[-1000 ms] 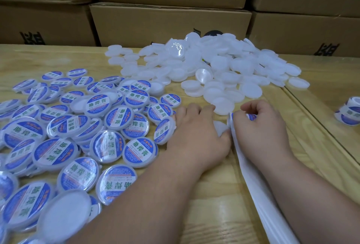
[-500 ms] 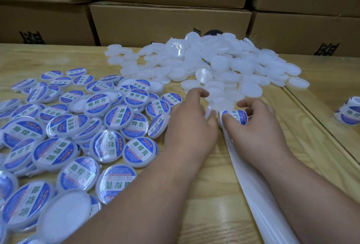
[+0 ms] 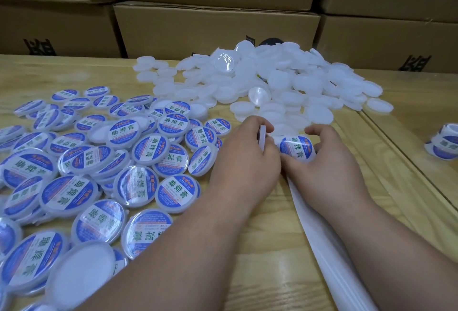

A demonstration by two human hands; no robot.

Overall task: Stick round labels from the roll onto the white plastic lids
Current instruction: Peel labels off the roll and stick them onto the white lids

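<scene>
The left hand (image 3: 244, 162) pinches a blank lid (image 3: 262, 137) on edge, its rim showing between thumb and fingertips, so the flat face turns toward the label just to the right of that grip. Held upright like this, the lid can probably meet the sticker straight on rather than being pressed flat on the bench (image 3: 267, 248).

The right hand (image 3: 329, 169) is curled round the strip (image 3: 319, 233) of backing paper where it bends, with a blue label (image 3: 296, 148) standing up off the bend between thumb and fingers. Folding the backing sharply there is likely what lifts the label's edge free; whether it is fully peeled cannot be told. The two grips touch at the knuckles, which keeps lid and label close and steady against each other.

The spent strip trails from the right grip back toward the person, out of the way of the work. Beyond both grips lies the pile of blank lids (image 3: 285, 80), within easy reach for the next pick. Left of the left grip spread the labelled lids (image 3: 138, 159), set aside on the side of the hand that releases them. Well to the right of the right grip sits a roll (image 3: 443, 144) of labels.
</scene>
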